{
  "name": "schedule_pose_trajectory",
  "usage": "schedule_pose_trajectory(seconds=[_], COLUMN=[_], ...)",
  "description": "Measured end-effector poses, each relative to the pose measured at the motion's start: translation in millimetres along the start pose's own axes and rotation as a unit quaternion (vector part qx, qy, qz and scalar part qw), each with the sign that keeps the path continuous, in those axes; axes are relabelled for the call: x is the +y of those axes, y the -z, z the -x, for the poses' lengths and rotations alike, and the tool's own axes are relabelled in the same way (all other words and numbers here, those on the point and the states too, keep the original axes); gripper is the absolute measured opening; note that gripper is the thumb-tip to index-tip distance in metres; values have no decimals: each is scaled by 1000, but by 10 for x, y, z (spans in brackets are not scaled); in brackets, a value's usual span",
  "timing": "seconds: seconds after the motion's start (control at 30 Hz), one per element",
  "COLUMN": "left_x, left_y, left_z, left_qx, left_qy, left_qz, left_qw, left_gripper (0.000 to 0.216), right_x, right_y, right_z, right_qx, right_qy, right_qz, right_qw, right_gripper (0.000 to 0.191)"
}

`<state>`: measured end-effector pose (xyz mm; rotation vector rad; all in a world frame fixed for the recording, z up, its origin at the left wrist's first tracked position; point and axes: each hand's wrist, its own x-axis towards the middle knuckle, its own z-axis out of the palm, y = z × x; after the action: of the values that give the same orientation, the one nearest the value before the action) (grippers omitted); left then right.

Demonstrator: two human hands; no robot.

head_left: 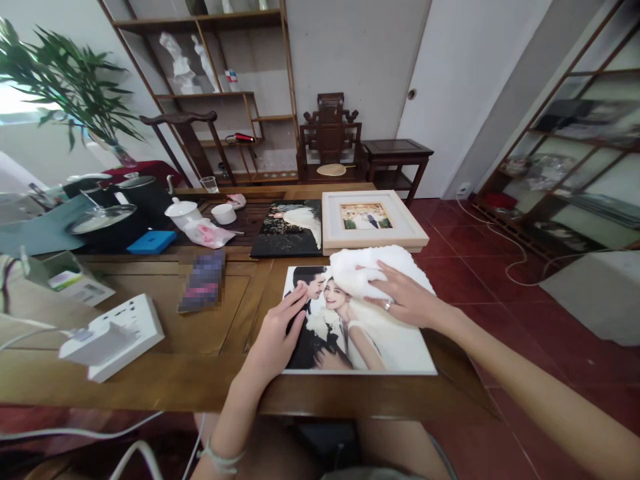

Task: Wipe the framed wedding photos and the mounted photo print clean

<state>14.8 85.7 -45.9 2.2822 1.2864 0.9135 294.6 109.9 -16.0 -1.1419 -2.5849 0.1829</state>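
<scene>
A wedding photo panel lies flat on the wooden table in front of me, showing a couple in dark suit and white dress. My left hand rests on its left side, fingers stretched over the printed figure. On the panel's upper right, my right hand presses on a white fluffy cloth, with a ring on one finger. The cloth is bunched under and around those fingers and partly covers the photo. Part of the cloth spreads past the panel's top right edge.
Behind the panel are a framed photo and a dark photo panel. Left on the table stand a power strip, a blue box, a lidded white bowl and a small open box.
</scene>
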Motion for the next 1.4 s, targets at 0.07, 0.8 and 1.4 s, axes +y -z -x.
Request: schedule_pose_trajectory(seconds=[0.07, 0.8, 1.4], left_x=[0, 24, -6], left_y=[-4, 11, -9], left_z=[0, -8, -9], left_qx=[4, 5, 8], left_qy=[-2, -1, -5], left_qz=[0, 3, 7], left_qw=[1000, 1000, 1000], left_gripper=[36, 35, 36], right_x=[42, -415, -1137], right_y=[-13, -3, 8], right_z=[-18, 197, 593], right_qx=[12, -21, -137], right_qy=[-12, 30, 100], right_qz=[7, -32, -59], right_qw=[1000, 999, 984], right_gripper=[29, 27, 16])
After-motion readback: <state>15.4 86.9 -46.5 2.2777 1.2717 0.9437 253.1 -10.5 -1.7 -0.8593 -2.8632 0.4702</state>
